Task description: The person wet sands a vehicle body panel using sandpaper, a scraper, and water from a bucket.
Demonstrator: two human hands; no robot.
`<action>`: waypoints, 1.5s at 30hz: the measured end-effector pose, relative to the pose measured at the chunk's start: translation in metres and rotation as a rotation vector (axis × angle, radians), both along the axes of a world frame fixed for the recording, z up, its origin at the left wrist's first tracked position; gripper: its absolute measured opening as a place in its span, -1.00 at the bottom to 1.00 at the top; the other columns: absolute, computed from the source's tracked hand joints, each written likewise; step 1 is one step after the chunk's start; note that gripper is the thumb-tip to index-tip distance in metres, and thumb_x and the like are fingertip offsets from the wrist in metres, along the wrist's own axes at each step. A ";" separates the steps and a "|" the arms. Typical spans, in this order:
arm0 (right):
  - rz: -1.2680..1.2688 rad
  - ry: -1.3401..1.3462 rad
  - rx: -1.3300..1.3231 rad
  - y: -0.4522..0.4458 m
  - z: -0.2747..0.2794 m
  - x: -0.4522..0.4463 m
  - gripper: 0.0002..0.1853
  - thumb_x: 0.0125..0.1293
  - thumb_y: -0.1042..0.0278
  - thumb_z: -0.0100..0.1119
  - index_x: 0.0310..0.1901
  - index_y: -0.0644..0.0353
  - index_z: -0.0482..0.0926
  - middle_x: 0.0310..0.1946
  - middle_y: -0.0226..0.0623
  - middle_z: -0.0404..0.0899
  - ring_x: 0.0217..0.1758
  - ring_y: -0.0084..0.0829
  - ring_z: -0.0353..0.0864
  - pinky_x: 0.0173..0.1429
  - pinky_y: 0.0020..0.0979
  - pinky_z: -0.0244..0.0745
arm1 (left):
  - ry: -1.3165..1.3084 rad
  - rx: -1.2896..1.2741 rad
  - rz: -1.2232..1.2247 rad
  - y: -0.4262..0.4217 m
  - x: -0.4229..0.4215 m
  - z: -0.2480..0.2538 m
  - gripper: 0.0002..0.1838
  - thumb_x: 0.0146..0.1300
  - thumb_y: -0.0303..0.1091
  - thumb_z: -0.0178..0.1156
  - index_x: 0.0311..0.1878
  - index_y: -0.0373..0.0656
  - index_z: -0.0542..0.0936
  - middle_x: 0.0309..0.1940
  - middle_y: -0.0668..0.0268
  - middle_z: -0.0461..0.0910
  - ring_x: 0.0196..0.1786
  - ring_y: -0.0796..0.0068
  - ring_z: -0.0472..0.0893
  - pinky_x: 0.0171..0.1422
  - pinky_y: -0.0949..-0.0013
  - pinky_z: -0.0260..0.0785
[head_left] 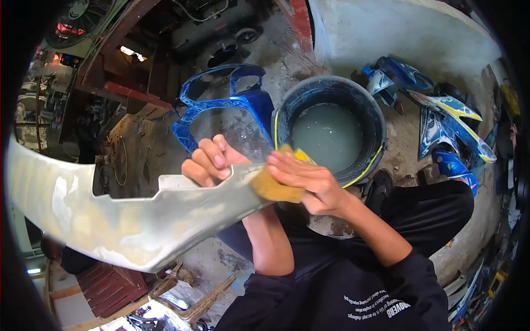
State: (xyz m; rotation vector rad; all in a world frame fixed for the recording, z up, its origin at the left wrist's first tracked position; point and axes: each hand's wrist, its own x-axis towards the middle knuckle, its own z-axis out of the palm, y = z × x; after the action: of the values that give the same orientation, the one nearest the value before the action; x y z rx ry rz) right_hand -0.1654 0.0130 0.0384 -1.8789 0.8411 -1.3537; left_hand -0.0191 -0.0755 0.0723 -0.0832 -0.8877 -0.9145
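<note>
A long, curved panel [132, 220], patchy white, grey and beige, stretches from the far left to the middle of the head view. My left hand [212, 161] has its fingers curled over the panel's upper edge near the narrow right end, with the forearm passing beneath. Pressed on that end is a yellow-brown sheet [276, 186], which looks like sandpaper, held under the fingers of my right hand [301, 179]. The sheet is slightly blurred.
A round dark bucket [375, 105] of cloudy water stands just beyond my hands. Behind the panel lies a blue frame-like part [256, 105]. Blue, white and yellow panels [452, 118] lie at the right by a low wall [408, 38]. Wood pieces [204, 303] lie lower left.
</note>
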 end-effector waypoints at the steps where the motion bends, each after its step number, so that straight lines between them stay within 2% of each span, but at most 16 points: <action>1: 0.005 -0.049 -0.033 -0.006 0.012 0.008 -0.28 0.02 0.73 0.05 0.33 0.19 0.44 0.38 -0.13 0.37 0.50 -0.13 0.25 0.59 -0.10 0.04 | -0.037 -0.035 -0.044 -0.001 0.004 -0.001 -0.73 0.36 -0.29 0.16 -0.46 0.05 0.34 -0.60 0.45 0.39 -0.25 0.53 0.42 0.08 0.34 0.19; 4: 0.009 -0.036 -0.053 -0.006 0.009 0.010 -0.27 0.02 0.74 0.02 0.33 0.16 0.45 0.39 -0.17 0.37 0.50 -0.14 0.25 0.58 -0.09 0.04 | -0.055 -0.024 -0.076 0.000 0.004 -0.005 -0.74 0.32 -0.36 0.19 -0.48 0.04 0.37 -0.58 0.48 0.33 -0.22 0.55 0.41 0.12 0.34 0.20; 8: -0.042 0.101 0.071 0.013 -0.038 -0.019 -0.28 0.02 0.77 -0.07 0.31 0.14 0.48 0.35 -0.21 0.42 0.50 -0.12 0.25 0.58 -0.06 0.02 | -0.034 0.075 0.007 0.007 -0.005 -0.003 -0.73 0.31 -0.34 0.21 -0.48 0.06 0.35 -0.57 0.50 0.34 -0.22 0.58 0.41 0.12 0.36 0.19; 9: -0.050 0.072 0.097 0.013 -0.042 -0.019 -0.31 0.04 0.75 -0.01 0.30 0.14 0.49 0.33 -0.20 0.44 0.50 -0.11 0.25 0.59 -0.06 0.01 | -0.066 0.031 -0.028 0.005 -0.004 -0.005 -0.73 0.34 -0.33 0.18 -0.47 0.05 0.33 -0.58 0.49 0.31 -0.21 0.56 0.39 0.12 0.36 0.19; 13: -0.035 -0.012 -0.018 -0.012 0.006 0.005 -0.34 0.07 0.69 0.11 0.30 0.13 0.49 0.34 -0.19 0.43 0.50 -0.09 0.25 0.57 -0.04 0.05 | -0.032 0.054 0.002 0.007 -0.004 0.002 -0.74 0.35 -0.34 0.13 -0.47 0.02 0.32 -0.59 0.44 0.28 -0.25 0.52 0.36 0.11 0.37 0.19; 16: 0.005 -0.066 -0.040 -0.016 0.011 0.009 -0.33 0.06 0.69 0.11 0.30 0.13 0.50 0.34 -0.20 0.43 0.50 -0.09 0.24 0.57 -0.05 0.04 | -0.027 0.049 -0.051 0.007 -0.002 0.002 -0.74 0.33 -0.34 0.15 -0.47 0.03 0.33 -0.58 0.45 0.30 -0.24 0.53 0.37 0.11 0.36 0.19; 21: -0.069 0.096 0.077 0.009 -0.048 -0.020 -0.32 0.02 0.72 0.04 0.28 0.16 0.51 0.32 -0.20 0.46 0.49 -0.10 0.26 0.58 -0.04 0.01 | -0.058 0.062 0.027 0.003 -0.004 -0.006 -0.73 0.32 -0.34 0.19 -0.47 0.06 0.33 -0.58 0.47 0.32 -0.24 0.54 0.39 0.11 0.34 0.21; 25: -0.025 -0.016 -0.034 -0.014 0.003 0.004 -0.30 0.00 0.73 0.04 0.28 0.13 0.51 0.33 -0.20 0.45 0.49 -0.12 0.28 0.58 -0.02 0.03 | -0.055 0.041 0.008 0.003 -0.003 -0.001 -0.72 0.33 -0.34 0.18 -0.47 0.03 0.32 -0.59 0.45 0.30 -0.24 0.52 0.39 0.10 0.33 0.21; 28: 0.029 -0.083 -0.041 -0.016 0.017 0.014 -0.29 0.00 0.73 0.04 0.29 0.12 0.51 0.33 -0.22 0.45 0.49 -0.13 0.28 0.58 -0.02 0.03 | -0.004 0.058 -0.024 0.003 -0.002 -0.005 -0.73 0.33 -0.33 0.18 -0.46 0.04 0.32 -0.58 0.45 0.31 -0.24 0.52 0.38 0.09 0.33 0.22; 31: -0.029 0.030 0.014 0.003 -0.038 -0.014 -0.29 0.00 0.74 0.02 0.29 0.12 0.51 0.31 -0.22 0.47 0.49 -0.12 0.28 0.58 -0.02 0.02 | -0.049 0.031 0.019 -0.003 -0.001 -0.015 -0.72 0.32 -0.31 0.20 -0.45 0.06 0.31 -0.56 0.47 0.31 -0.23 0.53 0.38 0.09 0.34 0.22; 33: -0.067 0.090 0.088 0.007 -0.048 -0.019 -0.29 0.00 0.74 0.02 0.29 0.12 0.51 0.30 -0.21 0.48 0.49 -0.11 0.27 0.58 -0.02 0.02 | -0.079 0.055 0.055 -0.001 -0.003 -0.013 -0.71 0.31 -0.30 0.21 -0.45 0.06 0.30 -0.56 0.48 0.30 -0.24 0.54 0.37 0.08 0.37 0.22; 36: -0.123 0.078 0.077 -0.001 -0.029 -0.010 -0.29 -0.01 0.76 0.01 0.28 0.13 0.52 0.30 -0.21 0.48 0.48 -0.09 0.28 0.58 -0.02 0.01 | -0.036 0.076 0.049 0.000 -0.013 -0.007 -0.72 0.31 -0.31 0.20 -0.44 0.06 0.30 -0.55 0.47 0.30 -0.24 0.52 0.37 0.07 0.36 0.22; 39: -0.035 -0.038 -0.071 -0.022 0.031 0.012 -0.28 -0.03 0.78 -0.01 0.27 0.13 0.52 0.30 -0.21 0.48 0.48 -0.09 0.28 0.57 0.00 0.02 | -0.042 0.071 -0.003 0.000 -0.013 -0.010 -0.72 0.32 -0.33 0.20 -0.45 0.04 0.30 -0.55 0.45 0.31 -0.23 0.50 0.37 0.05 0.35 0.22; 41: 0.040 -0.031 -0.142 -0.023 0.047 0.019 -0.40 0.05 0.72 0.06 0.21 0.21 0.57 0.28 -0.12 0.50 0.46 -0.06 0.31 0.57 -0.02 0.02 | -0.032 0.006 -0.088 -0.005 -0.004 -0.017 -0.72 0.33 -0.31 0.20 -0.44 0.04 0.30 -0.56 0.45 0.30 -0.22 0.50 0.38 0.05 0.35 0.22; 44: -0.013 0.017 -0.070 -0.009 -0.008 0.001 -0.30 -0.01 0.77 0.02 0.26 0.13 0.53 0.29 -0.20 0.49 0.47 -0.11 0.31 0.57 -0.01 0.04 | -0.047 0.000 -0.014 -0.010 0.000 -0.024 -0.72 0.33 -0.28 0.21 -0.44 0.05 0.31 -0.57 0.47 0.31 -0.23 0.51 0.39 0.05 0.34 0.23; 45: -0.069 0.050 -0.010 0.001 -0.032 -0.010 -0.30 0.00 0.77 0.03 0.26 0.13 0.53 0.29 -0.20 0.49 0.47 -0.11 0.31 0.56 -0.01 0.05 | -0.028 0.108 0.052 -0.002 -0.004 -0.019 -0.72 0.33 -0.27 0.21 -0.45 0.06 0.33 -0.57 0.48 0.33 -0.24 0.52 0.40 0.05 0.35 0.23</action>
State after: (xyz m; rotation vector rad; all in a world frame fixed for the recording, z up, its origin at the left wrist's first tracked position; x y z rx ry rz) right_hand -0.1757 0.0137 0.0066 -1.9143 0.9337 -1.3586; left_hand -0.0233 -0.0773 0.0533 0.0449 -0.8609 -0.9149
